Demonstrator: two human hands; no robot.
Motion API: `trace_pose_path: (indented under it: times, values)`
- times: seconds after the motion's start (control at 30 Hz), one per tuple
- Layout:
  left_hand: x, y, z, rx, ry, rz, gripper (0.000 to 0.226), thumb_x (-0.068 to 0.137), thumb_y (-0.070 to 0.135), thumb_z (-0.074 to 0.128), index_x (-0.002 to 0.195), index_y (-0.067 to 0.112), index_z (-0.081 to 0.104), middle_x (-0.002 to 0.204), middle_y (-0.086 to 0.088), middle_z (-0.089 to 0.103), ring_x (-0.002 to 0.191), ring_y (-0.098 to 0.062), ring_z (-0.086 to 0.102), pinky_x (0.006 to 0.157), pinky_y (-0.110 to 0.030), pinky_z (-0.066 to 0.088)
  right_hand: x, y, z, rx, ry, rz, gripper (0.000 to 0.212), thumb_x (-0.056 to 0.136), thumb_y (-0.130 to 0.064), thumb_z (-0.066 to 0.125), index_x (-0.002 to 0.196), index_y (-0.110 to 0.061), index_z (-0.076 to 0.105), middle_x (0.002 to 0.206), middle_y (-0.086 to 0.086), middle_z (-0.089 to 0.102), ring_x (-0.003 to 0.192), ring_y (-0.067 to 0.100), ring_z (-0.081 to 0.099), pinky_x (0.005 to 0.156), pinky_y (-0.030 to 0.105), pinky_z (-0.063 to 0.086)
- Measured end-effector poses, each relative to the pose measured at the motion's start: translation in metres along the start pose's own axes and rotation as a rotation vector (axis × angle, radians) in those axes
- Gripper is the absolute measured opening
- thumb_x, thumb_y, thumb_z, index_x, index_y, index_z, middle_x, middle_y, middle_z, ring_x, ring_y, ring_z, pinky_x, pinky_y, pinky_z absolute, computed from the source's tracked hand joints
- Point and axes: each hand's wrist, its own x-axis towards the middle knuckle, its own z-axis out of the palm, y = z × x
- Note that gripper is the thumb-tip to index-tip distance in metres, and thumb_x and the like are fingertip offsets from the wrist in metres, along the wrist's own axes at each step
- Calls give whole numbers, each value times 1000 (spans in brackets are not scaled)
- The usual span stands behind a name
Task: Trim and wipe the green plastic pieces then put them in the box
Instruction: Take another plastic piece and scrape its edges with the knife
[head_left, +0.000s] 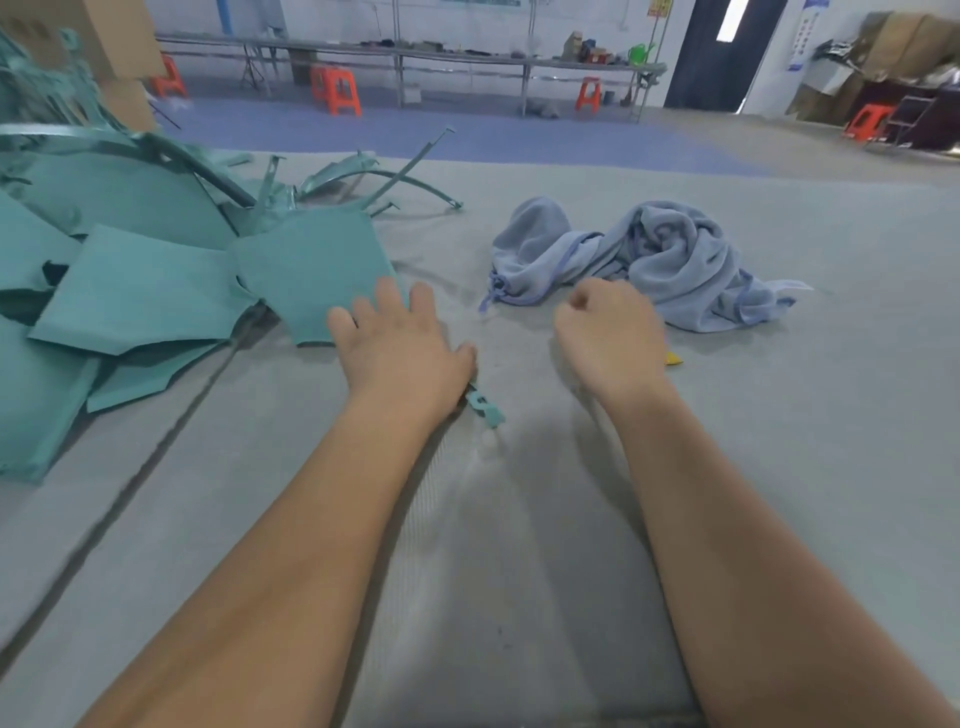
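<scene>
The left hand (397, 343), fingers straight, reaches for the nearest flat green plastic piece (311, 270), while the right hand (608, 332), curled and seemingly empty, waits near the crumpled blue cloth (649, 260) for wiping.

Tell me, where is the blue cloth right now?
The blue cloth lies crumpled on the grey table, right of centre in the head view, just beyond the right hand and to the right of the pile of green plastic pieces.

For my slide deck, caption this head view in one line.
Left hand reaches toward green plastic pieces; right hand curled beside the blue cloth.
</scene>
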Motion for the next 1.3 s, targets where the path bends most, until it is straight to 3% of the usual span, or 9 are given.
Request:
trace_pose_path:
  times: [0.1,0.23,0.43,0.53,0.67,0.9,1.03,1.17,1.3]
  values:
    - [0,1,-4,-161,-151,38,47,85,51,49,113,14,40,113,-15,53,105,-35,54,74,-38,35,6,23,-2,-347,-97,179,35,87,-25,44,117,-9,54,125,17,49,120,36,42,97,42,32]
    - [-2,-2,-16,-292,-136,103,19,82,26,58,93,13,50,101,-17,64,95,-35,59,67,-32,37,10,38,-5,-438,-120,257,42,92,-23,42,130,-6,48,135,19,46,126,36,39,98,43,34]
    - [-4,-6,-25,-676,-210,159,12,87,25,62,84,29,51,90,-1,60,78,-21,59,63,-26,37,10,44,-9,-324,-64,275,33,90,-17,49,121,-3,55,128,23,53,121,40,46,97,41,37]
    - [-4,0,-23,-870,-173,217,20,89,22,64,80,33,50,106,-4,53,69,-16,61,55,-21,46,11,45,-9,-160,-59,221,16,85,-8,52,99,-4,60,105,20,62,95,38,57,75,35,42]
    - [-2,1,-19,-885,-220,237,15,94,18,59,90,31,54,112,-4,47,70,-16,57,65,-23,48,15,34,-1,216,22,152,16,84,-6,45,69,-12,45,68,0,46,61,19,40,49,28,26]
    - [-1,-7,-30,-858,-309,318,18,93,14,55,90,31,60,94,-1,45,41,1,47,43,-9,36,9,5,7,977,-15,188,14,95,-13,47,87,-24,50,68,-1,65,51,12,49,47,22,39]
    - [-7,2,-30,-751,-309,362,11,81,21,64,91,26,62,73,6,54,48,7,50,45,-9,33,7,-3,1,1383,-320,123,21,97,-8,52,86,-25,58,89,0,67,77,12,59,62,24,49]
    - [-14,16,-20,-632,-315,458,19,82,35,65,96,23,59,72,10,53,73,-11,53,67,-27,44,0,-10,9,1194,-561,64,24,93,-2,53,78,-20,59,81,7,54,69,17,48,58,26,38]
    - [-17,15,-17,-722,-255,534,23,85,43,57,100,30,45,81,11,55,77,-15,54,70,-36,46,0,-16,19,1046,-391,207,25,87,2,53,69,-15,53,61,5,47,50,14,39,48,25,32]
